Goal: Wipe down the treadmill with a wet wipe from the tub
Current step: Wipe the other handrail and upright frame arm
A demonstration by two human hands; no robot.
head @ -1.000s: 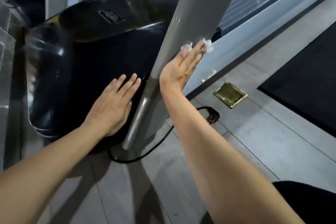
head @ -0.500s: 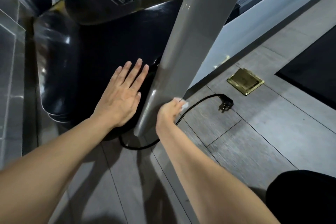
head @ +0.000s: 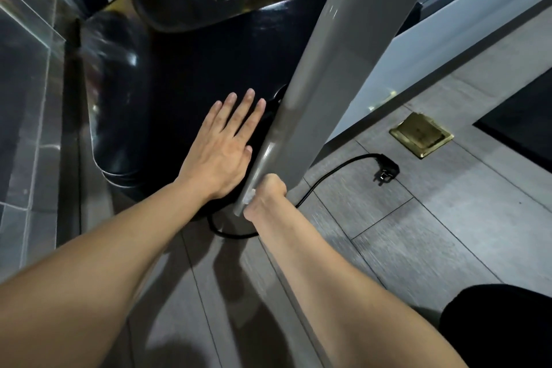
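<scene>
Left hand (head: 219, 155): lies flat on the glossy black plastic treadmill motor cover (head: 206, 69), fingers straight and slightly spread, holding nothing.
Right hand (head: 265, 193): at the lower end of the slanted grey metal treadmill upright (head: 337, 69), fingers curled round a crumpled white wet wipe (head: 249, 196).
Wet wipe: only a small white edge shows, pressed between the right hand and the foot of the upright.
Black power cable (head: 328, 170): loops over the grey tiled floor (head: 418, 233) from under the upright; its plug (head: 385, 172) lies loose near a square brass floor socket plate (head: 421, 134).
</scene>
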